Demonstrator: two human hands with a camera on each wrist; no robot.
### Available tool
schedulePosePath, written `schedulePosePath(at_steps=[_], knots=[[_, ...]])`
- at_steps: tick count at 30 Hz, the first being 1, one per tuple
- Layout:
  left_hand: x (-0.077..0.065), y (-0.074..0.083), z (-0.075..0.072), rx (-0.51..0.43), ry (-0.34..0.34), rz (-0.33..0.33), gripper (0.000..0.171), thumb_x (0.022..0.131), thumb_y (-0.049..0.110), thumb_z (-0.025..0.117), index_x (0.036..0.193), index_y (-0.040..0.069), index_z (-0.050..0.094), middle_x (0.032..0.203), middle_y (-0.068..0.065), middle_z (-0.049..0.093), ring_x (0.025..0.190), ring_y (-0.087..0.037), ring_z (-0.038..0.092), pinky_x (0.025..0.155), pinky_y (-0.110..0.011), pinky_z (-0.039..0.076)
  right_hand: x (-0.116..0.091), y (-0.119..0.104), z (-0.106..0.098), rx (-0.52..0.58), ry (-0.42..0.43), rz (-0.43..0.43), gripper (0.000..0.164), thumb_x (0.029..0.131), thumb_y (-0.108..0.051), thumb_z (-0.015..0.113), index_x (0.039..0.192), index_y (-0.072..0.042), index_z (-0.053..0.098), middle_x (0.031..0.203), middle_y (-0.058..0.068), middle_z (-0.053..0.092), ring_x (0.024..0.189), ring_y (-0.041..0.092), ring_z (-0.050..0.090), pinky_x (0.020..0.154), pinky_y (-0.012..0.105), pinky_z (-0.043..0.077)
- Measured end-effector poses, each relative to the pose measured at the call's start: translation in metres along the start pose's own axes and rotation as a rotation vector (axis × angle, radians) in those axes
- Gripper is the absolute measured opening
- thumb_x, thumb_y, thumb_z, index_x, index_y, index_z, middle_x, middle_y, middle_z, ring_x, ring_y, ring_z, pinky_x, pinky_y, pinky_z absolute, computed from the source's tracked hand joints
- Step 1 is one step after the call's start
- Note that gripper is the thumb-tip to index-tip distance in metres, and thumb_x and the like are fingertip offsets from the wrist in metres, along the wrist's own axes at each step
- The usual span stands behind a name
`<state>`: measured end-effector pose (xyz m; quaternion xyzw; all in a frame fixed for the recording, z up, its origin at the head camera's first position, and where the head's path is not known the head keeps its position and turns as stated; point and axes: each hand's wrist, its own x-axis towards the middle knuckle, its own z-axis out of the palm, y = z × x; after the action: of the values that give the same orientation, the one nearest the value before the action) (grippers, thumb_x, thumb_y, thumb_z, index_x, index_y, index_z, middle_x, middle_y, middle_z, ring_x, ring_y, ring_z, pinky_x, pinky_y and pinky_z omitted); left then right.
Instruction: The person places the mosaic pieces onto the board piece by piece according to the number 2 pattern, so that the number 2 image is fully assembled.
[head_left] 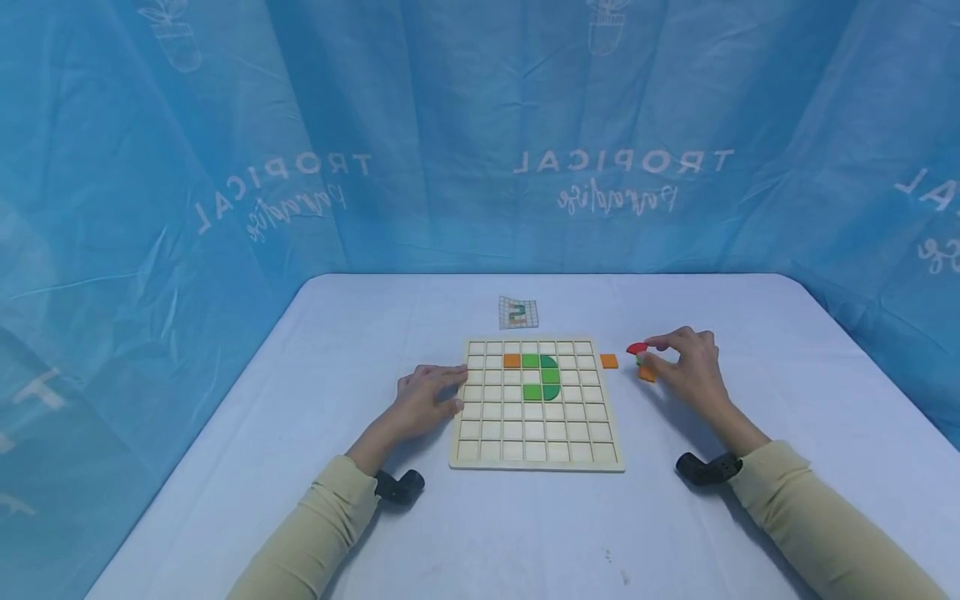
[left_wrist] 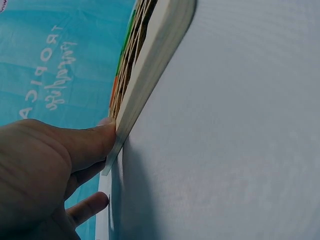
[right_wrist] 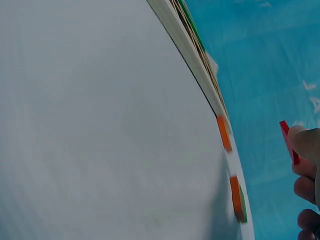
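A pale wooden grid board (head_left: pixel 534 466) lies on the table, with green squares, green curved pieces (head_left: pixel 552 392) and an orange square (head_left: pixel 512 361) in its cells. My left hand (head_left: pixel 426 402) rests at the board's left edge, fingers fairly straight; in the left wrist view the thumb (left_wrist: pixel 90 145) touches the rim. Right of the board, my right hand (head_left: pixel 692 371) pinches a red tile (head_left: pixel 637 348) between thumb and finger. The right wrist view shows this red tile (right_wrist: pixel 289 142) held above the table. An orange tile (head_left: pixel 647 374) and a partly hidden green piece lie beneath that hand.
Beyond the board lies a small printed grid card (head_left: pixel 518 313) with a coloured pattern. A loose orange square (head_left: pixel 609 361) is just right of the board. White cloth covers the table (head_left: pixel 360 333), and blue printed curtains (head_left: pixel 465 217) hang around it.
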<state>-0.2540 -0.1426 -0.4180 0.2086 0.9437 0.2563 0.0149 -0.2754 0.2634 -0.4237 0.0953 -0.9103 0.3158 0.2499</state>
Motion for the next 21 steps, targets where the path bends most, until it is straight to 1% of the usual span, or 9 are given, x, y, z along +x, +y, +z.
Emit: schedulePosePath(at_steps=[3,7,9,11,15,17,21], knots=[[0.0,-0.001,0.0,0.003,0.003,0.001,0.049,0.093,0.02,0.065,0.138,0.008,0.052,0.146,-0.002,0.044,0.13,-0.028,0.035,0.101,-0.056,0.022,-0.003,-0.011,0.006,0.034,0.005,-0.05,0.024,0.078,-0.009,0.08,0.097,0.003,0.072,0.09,0.015,0.058,0.093,0.035,0.04,0.073,0.045,0.029],[-0.001,0.0,0.0,-0.001,0.005,0.004,0.048,0.093,0.02,0.065,0.138,0.008,0.052,0.146,-0.002,0.045,0.13,-0.029,0.035,0.101,-0.055,0.022,-0.007,-0.026,0.017,0.081,0.02,-0.161,0.026,0.072,-0.007,0.084,0.094,0.002,0.073,0.085,0.013,0.059,0.087,0.031,0.04,0.069,0.041,0.03],[-0.001,0.0,0.0,-0.003,0.007,0.004,0.048,0.093,0.02,0.064,0.138,0.007,0.052,0.146,-0.002,0.045,0.13,-0.029,0.035,0.101,-0.055,0.022,-0.009,-0.036,0.022,0.104,0.005,-0.188,0.028,0.07,-0.006,0.086,0.093,0.003,0.073,0.085,0.013,0.06,0.087,0.03,0.04,0.069,0.04,0.031],[-0.001,-0.001,0.0,-0.003,0.006,0.0,0.048,0.093,0.02,0.064,0.138,0.008,0.052,0.146,-0.002,0.045,0.13,-0.029,0.035,0.102,-0.055,0.022,-0.011,-0.046,0.027,0.109,-0.028,-0.183,0.029,0.07,-0.009,0.086,0.095,0.002,0.073,0.087,0.012,0.06,0.088,0.03,0.041,0.069,0.04,0.033],[0.0,-0.002,0.001,0.002,0.003,-0.002,0.048,0.094,0.021,0.064,0.138,0.009,0.052,0.146,-0.002,0.045,0.131,-0.028,0.035,0.102,-0.054,0.022,-0.013,-0.067,0.038,0.129,-0.115,-0.142,0.03,0.074,-0.015,0.084,0.099,-0.001,0.074,0.091,0.008,0.06,0.093,0.028,0.041,0.071,0.04,0.037],[0.0,-0.003,0.001,0.002,0.002,-0.003,0.048,0.094,0.021,0.064,0.139,0.009,0.052,0.146,-0.001,0.044,0.131,-0.027,0.035,0.103,-0.054,0.022,-0.014,-0.075,0.045,0.154,-0.145,-0.157,0.028,0.075,-0.016,0.084,0.098,-0.003,0.074,0.091,0.006,0.059,0.092,0.026,0.041,0.07,0.04,0.037],[0.0,-0.003,0.001,-0.001,0.004,-0.002,0.048,0.094,0.021,0.064,0.138,0.009,0.052,0.146,-0.001,0.045,0.131,-0.027,0.035,0.103,-0.054,0.021,-0.014,-0.089,0.061,0.202,-0.182,-0.226,0.023,0.077,-0.016,0.082,0.096,-0.005,0.075,0.088,0.004,0.059,0.088,0.025,0.041,0.07,0.04,0.036]])
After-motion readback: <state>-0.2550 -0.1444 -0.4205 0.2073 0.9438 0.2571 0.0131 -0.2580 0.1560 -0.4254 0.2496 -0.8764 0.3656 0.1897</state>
